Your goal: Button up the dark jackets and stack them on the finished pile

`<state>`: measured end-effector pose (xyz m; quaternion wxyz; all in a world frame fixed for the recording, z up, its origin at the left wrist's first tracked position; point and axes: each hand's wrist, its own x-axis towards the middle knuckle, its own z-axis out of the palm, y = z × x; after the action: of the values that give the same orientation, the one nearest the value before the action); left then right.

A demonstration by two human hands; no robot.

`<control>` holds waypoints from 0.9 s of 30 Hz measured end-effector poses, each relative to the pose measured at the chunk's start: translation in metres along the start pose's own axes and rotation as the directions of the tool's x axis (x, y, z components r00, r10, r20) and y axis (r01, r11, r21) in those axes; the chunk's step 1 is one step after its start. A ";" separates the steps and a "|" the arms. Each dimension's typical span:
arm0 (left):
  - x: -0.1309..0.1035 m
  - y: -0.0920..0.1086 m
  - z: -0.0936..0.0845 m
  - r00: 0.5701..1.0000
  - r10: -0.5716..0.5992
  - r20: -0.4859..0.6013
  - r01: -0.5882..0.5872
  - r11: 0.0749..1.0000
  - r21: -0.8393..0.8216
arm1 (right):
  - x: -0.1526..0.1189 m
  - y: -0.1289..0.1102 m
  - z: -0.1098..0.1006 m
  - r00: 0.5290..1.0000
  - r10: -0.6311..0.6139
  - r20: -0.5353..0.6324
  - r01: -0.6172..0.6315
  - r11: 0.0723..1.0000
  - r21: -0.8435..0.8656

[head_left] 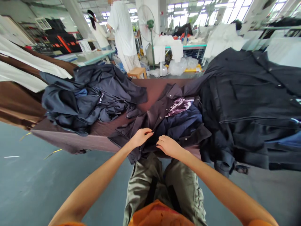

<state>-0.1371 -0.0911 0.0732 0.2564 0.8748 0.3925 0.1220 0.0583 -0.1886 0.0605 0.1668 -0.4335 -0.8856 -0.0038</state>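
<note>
Bare hands at a dark snap-button jacket (154,116)
The jacket lies open on the brown-covered table (101,138), between a heap of navy garments (94,97) and black jackets (246,94). The person's left hand (141,137) pinches its front edge; the right hand (171,146) curls just beside, over the navy lining (180,124), its grip unclear.

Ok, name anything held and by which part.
The left hand pinches the dark garment by its open front edge; whether the right hand grips it cannot be told.
</note>
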 end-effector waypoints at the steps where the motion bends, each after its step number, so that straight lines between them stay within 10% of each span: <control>1: -0.010 0.009 0.000 0.999 0.035 -0.010 -0.036 0.997 -0.065 | 0.000 -0.002 -0.005 1.000 0.006 -0.028 -0.005 1.000 0.031; 6: -0.049 0.041 0.004 0.978 0.158 -0.138 -0.199 0.909 -0.366 | 0.001 -0.006 -0.020 0.996 0.025 -0.087 -0.015 0.993 0.119; 18: -0.069 0.035 0.014 0.947 0.245 -0.209 -0.300 0.908 -0.293 | -0.002 -0.008 -0.014 0.990 -0.052 -0.131 0.050 0.999 -0.021; 27: -0.068 0.029 0.023 0.961 0.168 -0.219 -0.252 0.860 -0.444 | 0.004 0.000 0.000 0.975 0.220 -0.033 -0.206 0.947 0.246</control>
<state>-0.1545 -0.1663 0.0692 0.4100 0.8106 0.2742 0.3157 0.0558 -0.1855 0.0614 0.2444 -0.5028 -0.8220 0.1088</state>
